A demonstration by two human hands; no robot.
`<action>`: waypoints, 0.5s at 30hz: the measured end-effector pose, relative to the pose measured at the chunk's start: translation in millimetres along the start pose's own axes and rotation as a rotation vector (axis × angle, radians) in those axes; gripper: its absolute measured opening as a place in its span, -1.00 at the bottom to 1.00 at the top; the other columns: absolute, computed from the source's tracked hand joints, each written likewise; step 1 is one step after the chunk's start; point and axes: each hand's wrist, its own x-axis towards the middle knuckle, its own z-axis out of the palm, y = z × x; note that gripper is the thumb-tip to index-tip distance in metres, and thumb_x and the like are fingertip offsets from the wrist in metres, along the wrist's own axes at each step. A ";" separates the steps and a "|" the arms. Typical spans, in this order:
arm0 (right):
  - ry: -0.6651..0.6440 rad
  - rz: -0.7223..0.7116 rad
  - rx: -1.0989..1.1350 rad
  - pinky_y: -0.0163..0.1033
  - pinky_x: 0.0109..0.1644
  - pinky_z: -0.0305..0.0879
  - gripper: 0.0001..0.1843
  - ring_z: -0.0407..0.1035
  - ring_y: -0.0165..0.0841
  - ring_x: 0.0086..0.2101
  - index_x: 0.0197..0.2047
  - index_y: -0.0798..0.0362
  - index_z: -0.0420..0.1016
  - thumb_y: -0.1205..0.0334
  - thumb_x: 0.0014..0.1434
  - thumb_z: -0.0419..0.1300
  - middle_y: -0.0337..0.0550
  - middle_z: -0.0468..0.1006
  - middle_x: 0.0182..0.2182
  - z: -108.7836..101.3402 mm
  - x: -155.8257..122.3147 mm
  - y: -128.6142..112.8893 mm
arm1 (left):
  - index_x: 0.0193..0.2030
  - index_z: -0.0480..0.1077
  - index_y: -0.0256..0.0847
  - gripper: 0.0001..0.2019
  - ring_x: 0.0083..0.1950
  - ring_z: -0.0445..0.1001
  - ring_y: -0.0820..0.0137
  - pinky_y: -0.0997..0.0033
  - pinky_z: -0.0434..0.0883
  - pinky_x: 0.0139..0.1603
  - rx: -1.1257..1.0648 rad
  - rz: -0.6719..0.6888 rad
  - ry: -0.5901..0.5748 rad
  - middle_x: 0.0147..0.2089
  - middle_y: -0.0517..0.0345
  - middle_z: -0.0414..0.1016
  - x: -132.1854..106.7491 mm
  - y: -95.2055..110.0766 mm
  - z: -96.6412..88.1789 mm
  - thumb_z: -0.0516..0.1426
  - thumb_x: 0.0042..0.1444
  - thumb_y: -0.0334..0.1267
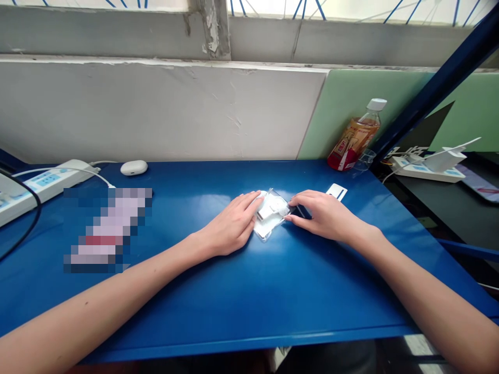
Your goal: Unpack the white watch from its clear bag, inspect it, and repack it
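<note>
A small clear plastic packet (268,228) with white, squarish contents lies on the blue desk between both hands. My left hand (234,224) is palm down at its left side, the fingers fairly straight and the fingertips and thumb on the packet's edge. My right hand (325,214) is curved at the other side, with thumb and forefinger tips closed on the packet's right edge. Something dark shows in the gap between that thumb and forefinger; I cannot make out what it is. A white card with a dark stripe (337,192) sits just behind my right hand.
A blurred-out phone-like object (113,228) lies on the left, near a white power strip (58,176) with cables. A white earbud case (134,167) stands by the wall. At the back right a drink bottle (356,136) leans beside a blue metal post (432,88).
</note>
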 end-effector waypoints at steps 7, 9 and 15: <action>0.002 -0.037 0.029 -0.05 -0.08 0.48 -0.75 0.57 -0.13 -0.20 -0.25 0.04 0.57 0.05 0.30 0.19 -0.02 0.68 -0.26 -3.2 0.9 -2.2 | 0.39 0.17 -0.41 -0.40 0.48 0.08 0.02 -0.06 0.15 0.44 0.026 -0.072 0.065 0.42 -0.25 0.21 1.5 0.2 2.7 -0.09 0.41 0.02; -0.005 -0.019 0.015 -0.03 -0.08 0.49 -0.72 0.57 -0.12 -0.20 -0.24 0.03 0.59 0.02 0.30 0.19 -0.01 0.68 -0.25 -3.9 0.9 -1.8 | 0.41 0.13 -0.36 -0.33 0.49 0.05 -0.02 -0.09 0.15 0.42 0.023 -0.062 0.043 0.43 -0.23 0.19 1.2 0.7 1.5 -0.03 0.36 0.11; 0.006 -0.055 0.019 0.10 0.23 0.36 -0.36 0.37 0.00 0.18 0.30 0.13 0.36 -0.07 0.27 0.21 0.17 0.46 0.22 -2.7 -0.9 1.6 | 0.46 0.09 -0.27 -0.31 0.50 0.00 -0.04 -0.14 0.06 0.45 0.018 -0.055 0.008 0.46 -0.18 0.14 1.7 0.7 -0.2 0.01 0.34 0.12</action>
